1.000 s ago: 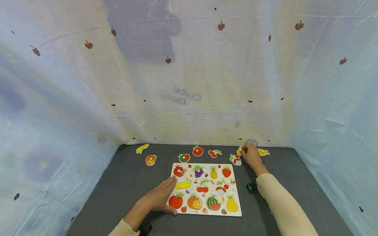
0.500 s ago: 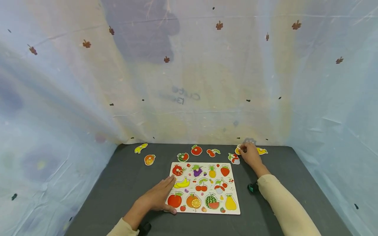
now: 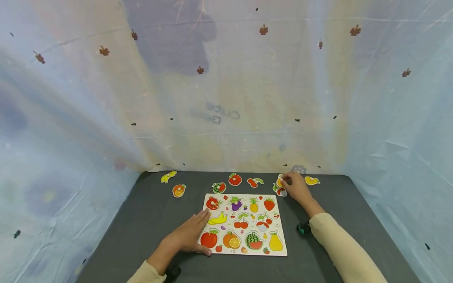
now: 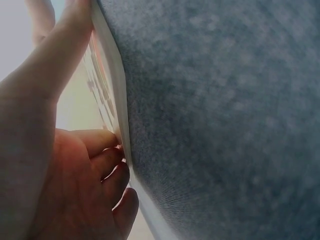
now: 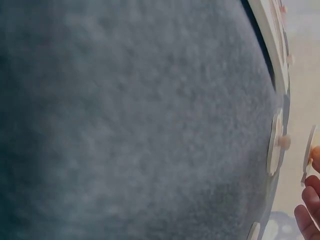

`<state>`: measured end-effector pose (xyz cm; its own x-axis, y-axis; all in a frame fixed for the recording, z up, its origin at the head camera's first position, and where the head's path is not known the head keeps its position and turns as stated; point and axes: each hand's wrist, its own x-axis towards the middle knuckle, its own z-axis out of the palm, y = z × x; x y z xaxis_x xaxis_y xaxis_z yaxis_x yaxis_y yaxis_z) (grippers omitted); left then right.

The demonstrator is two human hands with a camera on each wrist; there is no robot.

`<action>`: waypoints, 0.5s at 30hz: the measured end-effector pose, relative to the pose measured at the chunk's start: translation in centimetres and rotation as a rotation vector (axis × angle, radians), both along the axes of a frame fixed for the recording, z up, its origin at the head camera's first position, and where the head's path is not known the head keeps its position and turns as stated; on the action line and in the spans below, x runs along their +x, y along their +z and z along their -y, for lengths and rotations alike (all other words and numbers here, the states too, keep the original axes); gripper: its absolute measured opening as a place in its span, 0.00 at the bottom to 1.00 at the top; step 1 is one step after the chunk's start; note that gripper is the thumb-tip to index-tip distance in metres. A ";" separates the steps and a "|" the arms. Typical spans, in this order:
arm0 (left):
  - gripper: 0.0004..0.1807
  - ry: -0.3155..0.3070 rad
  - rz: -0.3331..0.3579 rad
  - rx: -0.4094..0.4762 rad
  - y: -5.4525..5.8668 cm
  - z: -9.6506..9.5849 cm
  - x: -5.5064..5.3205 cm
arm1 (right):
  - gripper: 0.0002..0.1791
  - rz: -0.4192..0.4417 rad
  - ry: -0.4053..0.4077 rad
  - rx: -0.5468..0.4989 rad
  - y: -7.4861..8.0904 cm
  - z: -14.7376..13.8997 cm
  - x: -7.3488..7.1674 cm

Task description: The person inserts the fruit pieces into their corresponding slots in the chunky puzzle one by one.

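In the head view, my left hand (image 3: 189, 234) rests along the left side of a white fruit puzzle board (image 3: 260, 250), fingertips at its edge and thumb by the near left corner. The left wrist view shows those fingers (image 4: 120, 182) touching the board's rim. My right hand (image 3: 297, 188) pinches a yellow puzzle piece (image 3: 279, 181), partly hidden by the fingers; which fruit it is I cannot tell. The right wrist view has this piece (image 5: 309, 156) raised off the table. Just below it in the head view lies a red-and-white fruit piece (image 3: 281, 193).
Along the table's far side lie a banana piece (image 3: 168, 177), an orange piece (image 3: 179, 190), a watermelon piece (image 3: 219, 188), an apple piece (image 3: 235, 179), a cherry piece (image 3: 254, 182) and a pear piece (image 3: 312, 181). A printed plastic curtain (image 3: 226, 98) hangs behind.
My right hand has lifted the yellow piece and moved it slightly left, over the red-and-white piece. The pear piece is now uncovered. My left hand stays on the board.
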<state>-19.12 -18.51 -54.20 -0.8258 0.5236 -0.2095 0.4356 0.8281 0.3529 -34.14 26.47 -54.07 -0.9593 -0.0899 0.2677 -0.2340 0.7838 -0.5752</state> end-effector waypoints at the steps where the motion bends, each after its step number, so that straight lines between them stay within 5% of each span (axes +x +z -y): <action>1: 0.74 0.000 -0.001 0.002 -0.1 0.0 0.0 | 0.12 -0.005 0.005 0.005 0.1 0.1 0.1; 15: 0.75 0.013 0.025 0.007 -0.3 0.0 -0.3 | 0.08 -0.055 0.113 0.031 0.5 1.8 2.1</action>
